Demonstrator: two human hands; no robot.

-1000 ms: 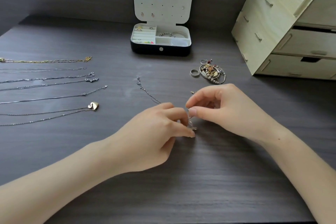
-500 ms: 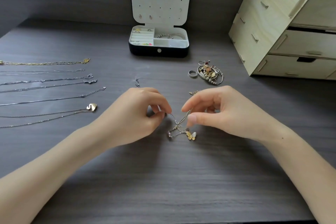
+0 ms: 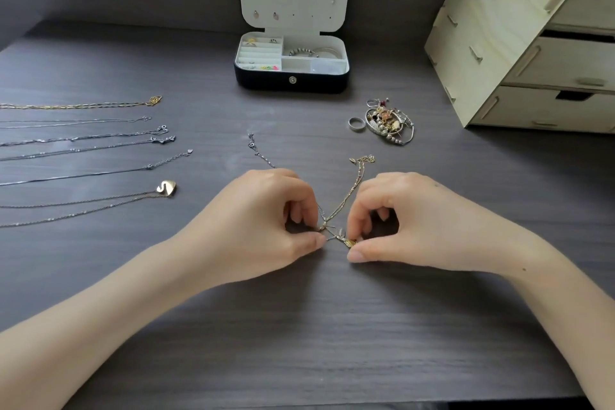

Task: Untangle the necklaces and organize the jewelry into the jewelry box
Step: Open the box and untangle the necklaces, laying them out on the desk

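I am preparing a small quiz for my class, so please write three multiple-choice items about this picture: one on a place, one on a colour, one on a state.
1. The silver ring lies: A) just left of the jewelry pile; B) in a wooden drawer; C) beside the swan pendant.
2. The jewelry box is, outside: A) white; B) red; C) black.
3. The grip of the left hand and the right hand: A) lies flat and open; B) pinches the tangled necklaces; C) holds the ring.
Key: 1 A, it sits at the pile's left edge. 2 C, the outer wall is black; only the lining is white. 3 B, thumbs and fingers close on the chains.
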